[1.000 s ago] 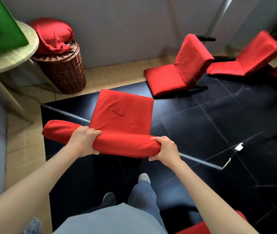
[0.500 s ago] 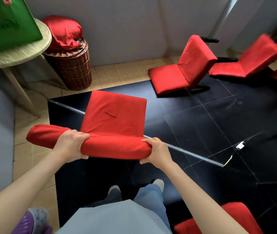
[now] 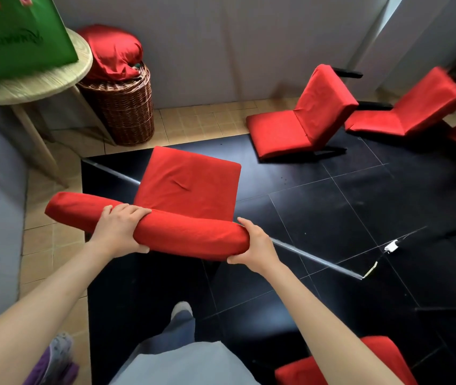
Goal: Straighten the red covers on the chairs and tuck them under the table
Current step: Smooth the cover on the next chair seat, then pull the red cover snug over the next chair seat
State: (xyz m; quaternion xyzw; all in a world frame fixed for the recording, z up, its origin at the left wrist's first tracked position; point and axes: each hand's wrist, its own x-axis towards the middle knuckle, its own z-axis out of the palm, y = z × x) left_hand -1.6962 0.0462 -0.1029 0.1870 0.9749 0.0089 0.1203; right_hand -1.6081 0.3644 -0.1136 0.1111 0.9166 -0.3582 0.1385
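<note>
Both hands grip the backrest top of the red-covered floor chair: left hand fingers curled over it, right hand fingers wrapped round its end

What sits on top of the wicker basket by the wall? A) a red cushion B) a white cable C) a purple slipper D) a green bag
A: a red cushion rests on the rim of the wicker basket; the green bag stands on the round table beside it.
</note>
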